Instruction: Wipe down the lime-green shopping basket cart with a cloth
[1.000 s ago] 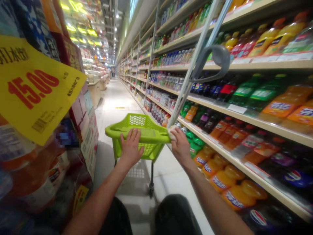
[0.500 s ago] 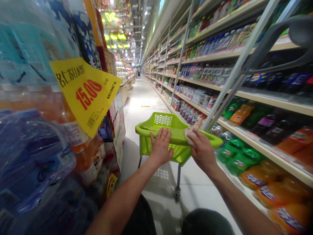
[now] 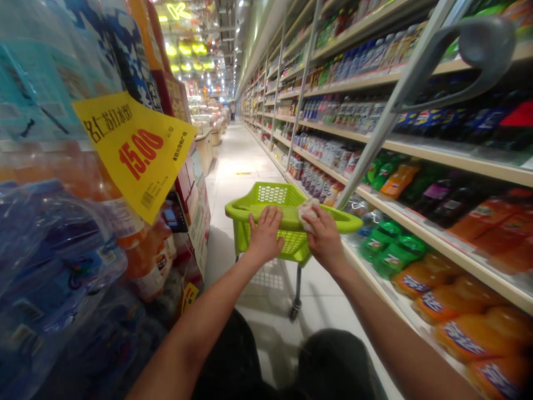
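A lime-green plastic basket (image 3: 237, 210) with perforated walls sits on a shopping trolley. Its near rim lies under both hands. My left hand (image 3: 265, 230) rests on that rim, fingers spread and stretched over the top, holding nothing. In my right hand (image 3: 325, 238) is a crumpled pale cloth (image 3: 307, 214), pressed against the rim to the right of the left hand. The trolley's grey handle (image 3: 425, 69) rises at the upper right on a slanting metal pole (image 3: 375, 130). Below the basket, a thin leg ends in a dark wheel (image 3: 295, 310).
Shelves (image 3: 458, 161) of bottled drinks run along the right, with orange soda bottles (image 3: 462, 333) lowest. On the left stand wrapped drink packs (image 3: 62, 239) and a yellow price sign (image 3: 141, 153). A tiled aisle (image 3: 237, 144) stretches ahead. My dark-clothed knees (image 3: 337, 361) are below.
The right hand and its cloth have shifted left along the rim, closer to the left hand. The whole view has turned slightly, so the basket appears a little higher and further left.
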Tool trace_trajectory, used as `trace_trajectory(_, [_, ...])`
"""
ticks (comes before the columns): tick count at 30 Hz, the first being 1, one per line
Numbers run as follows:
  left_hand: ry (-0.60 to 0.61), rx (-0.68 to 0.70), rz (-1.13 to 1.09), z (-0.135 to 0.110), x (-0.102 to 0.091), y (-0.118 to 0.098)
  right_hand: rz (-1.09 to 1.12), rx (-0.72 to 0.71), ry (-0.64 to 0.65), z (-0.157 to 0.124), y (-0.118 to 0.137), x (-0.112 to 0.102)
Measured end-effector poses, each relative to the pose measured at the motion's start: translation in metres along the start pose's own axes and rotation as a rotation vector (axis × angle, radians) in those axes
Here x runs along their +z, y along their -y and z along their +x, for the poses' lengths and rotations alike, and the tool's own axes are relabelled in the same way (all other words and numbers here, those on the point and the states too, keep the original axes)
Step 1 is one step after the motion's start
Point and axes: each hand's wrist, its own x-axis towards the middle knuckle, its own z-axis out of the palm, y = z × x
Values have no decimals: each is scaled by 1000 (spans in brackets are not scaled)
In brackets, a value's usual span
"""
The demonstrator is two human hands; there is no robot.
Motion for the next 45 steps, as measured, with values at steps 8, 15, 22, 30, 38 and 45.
trace_trajectory(8, [-89, -87, 32, -3, 4, 14, -114, 203, -89, -6, -49, -28])
trace_trajectory(15, [-51, -88, 24, 3, 4, 10, 9, 63, -14, 2, 8, 5])
trace_trajectory(22, [-39, -77, 25, 6, -10, 14, -41, -85, 86, -4, -10, -7])
trace_trajectory(30, [-45, -44, -5, 8, -7, 13, -12, 3, 74, -12, -39, -20])
trace_trajectory(38, [-53, -42, 1, 6, -7, 14, -80, 171, -10, -19, -58, -35])
trace_trajectory(45, [-53, -3, -46, 8, -5, 18, -41, 30, 84, -13, -7, -13])
